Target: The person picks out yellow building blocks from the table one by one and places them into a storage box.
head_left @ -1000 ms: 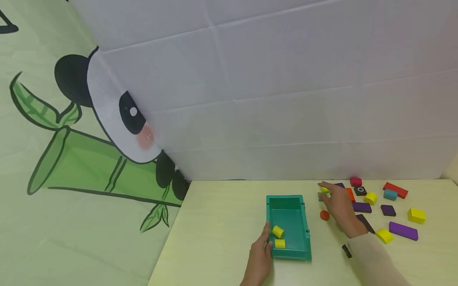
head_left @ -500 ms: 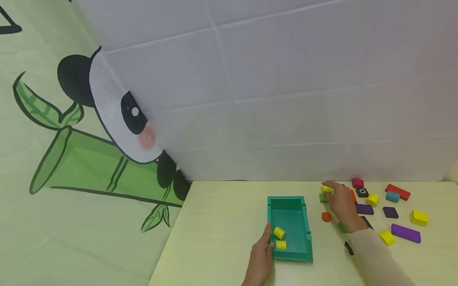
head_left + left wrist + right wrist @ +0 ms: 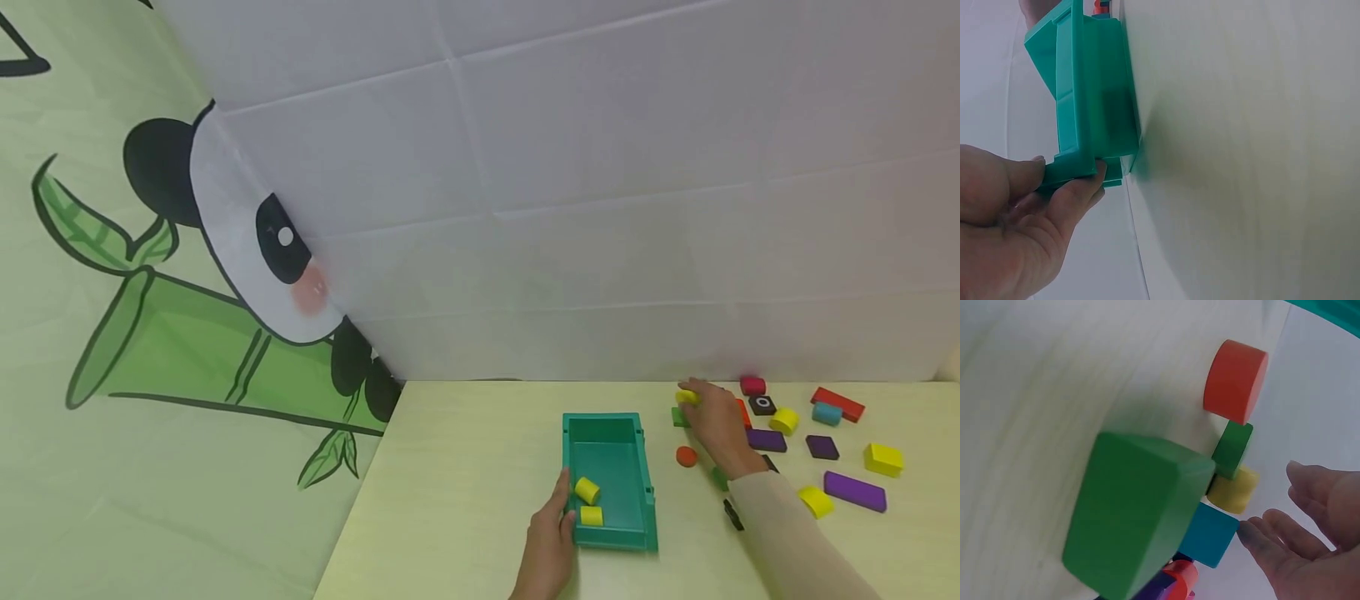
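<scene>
My left hand (image 3: pixel 546 542) holds the near left edge of a teal plastic box (image 3: pixel 609 467); the left wrist view shows the thumb and fingers pinching its rim (image 3: pixel 1072 165). Two yellow cylinder blocks (image 3: pixel 587 490) lie inside the box. My right hand (image 3: pixel 718 421) reaches over the left of the scattered blocks, around a yellow block (image 3: pixel 687 397). In the right wrist view its thumb and fingers (image 3: pixel 1272 544) are spread, with that yellow block (image 3: pixel 1235 490) beyond the gap. A green block (image 3: pixel 680 417) and an orange-red round block (image 3: pixel 686 456) lie close by.
Several blocks lie to the right: a purple bar (image 3: pixel 855 492), a yellow cube (image 3: pixel 883 459), a red bar (image 3: pixel 838 404) and a blue cylinder (image 3: pixel 827 412). A large green block (image 3: pixel 1135 512) stands near the right wrist camera. A white sheet (image 3: pixel 600 208) hangs behind the table.
The right hand's fingers have come down closer about the yellow block. My view has shifted slightly, so everything sits a little right. The left hand stays at the box.
</scene>
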A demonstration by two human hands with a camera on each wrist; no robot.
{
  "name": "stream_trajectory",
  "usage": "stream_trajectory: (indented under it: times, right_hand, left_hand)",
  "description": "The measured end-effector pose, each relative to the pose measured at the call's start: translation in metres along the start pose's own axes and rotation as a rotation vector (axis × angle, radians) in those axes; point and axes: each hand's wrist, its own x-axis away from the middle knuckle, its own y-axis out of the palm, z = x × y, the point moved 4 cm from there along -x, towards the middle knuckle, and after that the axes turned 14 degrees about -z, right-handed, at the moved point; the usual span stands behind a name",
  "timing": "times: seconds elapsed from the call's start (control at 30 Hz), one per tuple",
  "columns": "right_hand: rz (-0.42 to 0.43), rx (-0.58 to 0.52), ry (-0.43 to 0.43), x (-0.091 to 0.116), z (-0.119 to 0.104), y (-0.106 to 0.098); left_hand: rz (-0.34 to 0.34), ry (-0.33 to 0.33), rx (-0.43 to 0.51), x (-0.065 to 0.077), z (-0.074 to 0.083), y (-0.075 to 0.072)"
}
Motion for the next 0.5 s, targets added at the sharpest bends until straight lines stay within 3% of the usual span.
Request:
stream_trajectory:
  times: [0.5]
  right_hand:
    - [-0.041, 0.053, 0.024, -0.013, 0.001, 0.008]
  left_hand:
    - [-0.003, -0.016, -0.013, 0.000, 0.001, -0.001]
